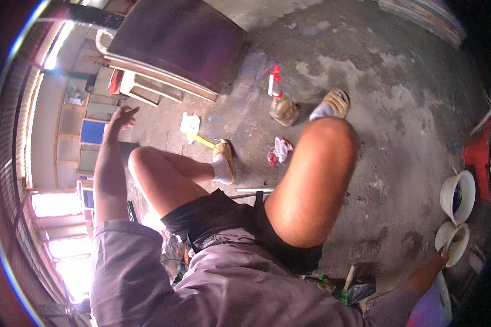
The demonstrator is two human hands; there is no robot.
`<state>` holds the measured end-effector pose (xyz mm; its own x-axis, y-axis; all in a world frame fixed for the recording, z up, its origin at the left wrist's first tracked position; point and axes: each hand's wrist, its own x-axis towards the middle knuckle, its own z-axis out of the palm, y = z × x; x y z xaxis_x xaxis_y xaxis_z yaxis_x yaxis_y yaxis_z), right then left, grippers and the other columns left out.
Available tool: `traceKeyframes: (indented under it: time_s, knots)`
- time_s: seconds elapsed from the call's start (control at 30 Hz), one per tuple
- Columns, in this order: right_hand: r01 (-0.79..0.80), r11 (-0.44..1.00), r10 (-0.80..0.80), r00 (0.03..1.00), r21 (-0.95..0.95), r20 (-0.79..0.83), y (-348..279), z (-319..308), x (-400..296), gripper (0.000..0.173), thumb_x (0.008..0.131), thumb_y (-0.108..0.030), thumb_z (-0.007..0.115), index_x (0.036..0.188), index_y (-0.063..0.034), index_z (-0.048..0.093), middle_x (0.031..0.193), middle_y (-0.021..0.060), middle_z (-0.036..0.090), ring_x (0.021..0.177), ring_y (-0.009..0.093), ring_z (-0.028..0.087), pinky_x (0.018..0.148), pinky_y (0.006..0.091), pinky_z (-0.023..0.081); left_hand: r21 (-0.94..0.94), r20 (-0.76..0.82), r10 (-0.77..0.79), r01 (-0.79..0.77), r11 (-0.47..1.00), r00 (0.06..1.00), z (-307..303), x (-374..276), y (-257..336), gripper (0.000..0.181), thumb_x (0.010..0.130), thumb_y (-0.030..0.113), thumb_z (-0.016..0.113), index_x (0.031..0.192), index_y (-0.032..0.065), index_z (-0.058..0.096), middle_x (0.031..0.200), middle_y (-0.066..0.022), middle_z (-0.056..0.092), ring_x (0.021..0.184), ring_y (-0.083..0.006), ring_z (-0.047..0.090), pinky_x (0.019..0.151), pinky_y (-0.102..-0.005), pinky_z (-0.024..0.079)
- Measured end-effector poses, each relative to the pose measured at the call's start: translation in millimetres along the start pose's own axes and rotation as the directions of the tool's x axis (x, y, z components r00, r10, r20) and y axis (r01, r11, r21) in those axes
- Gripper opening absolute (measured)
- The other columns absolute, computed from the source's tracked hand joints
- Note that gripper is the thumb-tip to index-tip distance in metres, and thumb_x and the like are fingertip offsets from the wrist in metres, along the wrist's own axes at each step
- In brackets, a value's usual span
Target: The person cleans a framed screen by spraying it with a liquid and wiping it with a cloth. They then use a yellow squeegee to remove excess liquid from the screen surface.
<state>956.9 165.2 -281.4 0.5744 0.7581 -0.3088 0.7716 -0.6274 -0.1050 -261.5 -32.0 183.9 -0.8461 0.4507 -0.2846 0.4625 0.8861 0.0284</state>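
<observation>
My left hand is raised at the left with its fingers apart and nothing in them. Behind it, a blue panel in a light wooden frame stands among other frames. Far to the lower right, my right hand is at the near rim of a white plastic bucket; its fingers are too small and dim to show whether they grip the rim. On the floor beyond my knees is a stained spray bottle with a red and white trigger head. A crumpled red and white cloth lies nearer.
Another white bucket with dark contents stands beside a red object. A large dark-topped table fills the upper left. White crumpled material and a yellow strip lie by my left foot. A wooden handle sticks up near my right hip.
</observation>
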Motion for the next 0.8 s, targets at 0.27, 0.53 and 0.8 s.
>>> traceKeyframes:
  time_s: [0.27, 0.53, 0.8]
  knots:
    - [-0.001, 0.839, -0.134, 0.969, 0.544, 0.208, -44.0, 45.8, -103.8, 0.037, 0.088, -0.021, 0.058, 0.123, -0.0081, 0.053, 0.115, 0.0087, 0.058, 0.096, 0.022, 0.062, 0.072, 0.0317, 0.051, 0.072, -0.141, 0.183, -0.174, 0.982, 0.973, 12.3, 54.4, 22.1, 0.054, 0.081, 0.055, 0.067, 0.095, 0.0031, 0.063, 0.076, -0.0098, 0.067, 0.059, -0.0194, 0.064, 0.057, -0.0338, 0.05]
    - [-0.005, 0.72, -0.317, 0.887, 0.694, 0.335, -144.1, 134.8, -354.0, 0.025, 0.086, -0.018, 0.066, 0.107, -0.0062, 0.061, 0.092, 0.0054, 0.065, 0.077, 0.021, 0.063, 0.065, 0.0351, 0.051, 0.126, -0.543, 0.315, -0.295, 0.947, 0.778, -106.3, 160.4, 79.9, 0.044, 0.087, 0.045, 0.062, 0.083, 0.0012, 0.065, 0.069, -0.0173, 0.061, 0.062, -0.0263, 0.058, 0.06, -0.044, 0.045]
    - [0.436, 0.9, -0.435, 0.895, 0.006, 0.096, -131.2, 129.8, -469.9, 0.023, 0.085, -0.03, 0.063, 0.092, -0.008, 0.061, 0.085, 0.0147, 0.064, 0.08, 0.032, 0.062, 0.073, 0.0455, 0.049, 0.084, -0.702, 0.283, -0.319, 0.944, 0.653, -193.4, 310.7, -7.0, 0.096, 0.082, 0.061, 0.06, 0.139, -0.0103, 0.034, 0.131, -0.034, 0.048, 0.128, -0.0397, 0.045, 0.103, -0.0422, 0.038]
